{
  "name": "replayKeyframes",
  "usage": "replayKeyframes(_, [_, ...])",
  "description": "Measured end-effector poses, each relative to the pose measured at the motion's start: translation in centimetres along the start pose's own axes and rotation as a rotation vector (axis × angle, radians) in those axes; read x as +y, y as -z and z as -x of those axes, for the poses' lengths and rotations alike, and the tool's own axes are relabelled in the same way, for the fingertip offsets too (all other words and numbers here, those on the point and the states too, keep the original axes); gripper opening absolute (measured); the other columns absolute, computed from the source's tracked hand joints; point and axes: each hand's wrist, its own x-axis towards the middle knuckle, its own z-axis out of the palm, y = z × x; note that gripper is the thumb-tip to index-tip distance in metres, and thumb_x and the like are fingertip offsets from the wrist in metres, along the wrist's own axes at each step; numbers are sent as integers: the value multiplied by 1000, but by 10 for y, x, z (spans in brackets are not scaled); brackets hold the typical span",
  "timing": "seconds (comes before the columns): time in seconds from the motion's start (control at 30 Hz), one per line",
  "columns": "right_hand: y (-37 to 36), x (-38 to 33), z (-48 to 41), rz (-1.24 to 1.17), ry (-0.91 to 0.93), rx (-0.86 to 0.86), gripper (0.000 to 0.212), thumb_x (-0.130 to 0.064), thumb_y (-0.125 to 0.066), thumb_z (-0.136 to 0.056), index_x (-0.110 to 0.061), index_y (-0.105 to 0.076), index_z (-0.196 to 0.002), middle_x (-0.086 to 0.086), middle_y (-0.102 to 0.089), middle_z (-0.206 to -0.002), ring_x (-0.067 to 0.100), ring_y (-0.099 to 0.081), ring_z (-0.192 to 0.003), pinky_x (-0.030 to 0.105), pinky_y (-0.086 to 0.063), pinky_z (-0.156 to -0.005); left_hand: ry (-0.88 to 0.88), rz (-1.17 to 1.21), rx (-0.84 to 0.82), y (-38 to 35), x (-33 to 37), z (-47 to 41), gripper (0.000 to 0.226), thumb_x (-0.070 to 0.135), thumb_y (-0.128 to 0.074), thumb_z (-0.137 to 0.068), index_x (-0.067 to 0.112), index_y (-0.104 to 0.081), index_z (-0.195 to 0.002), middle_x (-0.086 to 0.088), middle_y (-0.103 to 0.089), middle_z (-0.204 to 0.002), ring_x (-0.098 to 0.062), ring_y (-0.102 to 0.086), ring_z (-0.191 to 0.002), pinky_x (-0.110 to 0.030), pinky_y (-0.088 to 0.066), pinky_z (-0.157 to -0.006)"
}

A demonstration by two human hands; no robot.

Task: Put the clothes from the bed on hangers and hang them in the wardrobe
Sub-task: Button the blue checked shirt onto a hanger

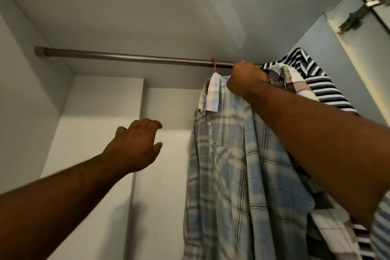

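Wardrobe (pixel 105 17): pale grey inside, seen from below.
Rail (pixel 126 57): metal, runs across the upper part from 10 o'clock to 2 o'clock.
Red hanger (pixel 214 65): only the hook shows, looped over the rail at about 1 o'clock.
Blue plaid shirt (pixel 232 164): on the red hanger, collar just under the rail, body falling toward 5 o'clock, with a chest pocket in view.
Beige check shirt (pixel 295 82) and striped shirt (pixel 312 69): bunched at 2 o'clock, beside the blue plaid shirt, against the wardrobe's right wall.
Right hand (pixel 245 79): raised to the rail between the blue plaid shirt's collar and the beige check shirt, touching both. The back of the hand faces the camera and the fingers curl away from it — what they close on is hidden, so the grip cannot be told.
Left hand (pixel 137 145): at 8 o'clock, in open air left of the shirts — fingers loosely spread, holding nothing.
Hinge (pixel 354 17): metal, at the top right corner.
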Motion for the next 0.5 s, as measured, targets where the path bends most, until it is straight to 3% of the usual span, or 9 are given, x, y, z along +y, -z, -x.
replayKeyframes(0.1, [0,1,7,65,13,55,40,-29,-55,-98,-6,-54,-131,18,-60,-131,38,-57,-120,46,-49,-95,-19,26,4,-4,2,0,52,43,-45,-103,27,-30,-150,5,-35,-155,-20,-35,-141,-44,-33,-110])
replayKeyframes(0.23, [-4,-3,16,223,51,73,55,-31,-57,-94,-11,-42,-143,19,-44,-144,38,-40,-133,58,-37,-105,-31,59,9,-7,0,3,53,43,-47,-102,26,-31,-150,3,-37,-154,-21,-37,-140,-45,-34,-109])
replayKeyframes(0.3, [-3,-6,21,239,65,76,61,-28,-61,-90,-13,-39,-145,18,-37,-147,37,-35,-135,62,-37,-105,-34,86,12,-10,-1,5,53,42,-48,-102,26,-31,-150,3,-37,-154,-21,-37,-140,-45,-35,-108])
replayKeyframes(0.43, [9,-4,33,49,-17,79,74,-17,-70,-86,-15,-32,-149,21,-29,-152,40,-33,-138,51,-44,-105,-43,135,-1,-20,0,12,54,43,-49,-102,26,-32,-150,2,-37,-154,-22,-37,-140,-46,-35,-108])
replayKeyframes(0.5, [18,0,38,-73,-98,50,73,-13,-67,-88,-12,-29,-150,23,-39,-147,42,-44,-133,48,-45,-104,-48,156,-18,-25,3,17,54,43,-49,-101,25,-33,-150,1,-38,-153,-23,-37,-140,-47,-35,-108])
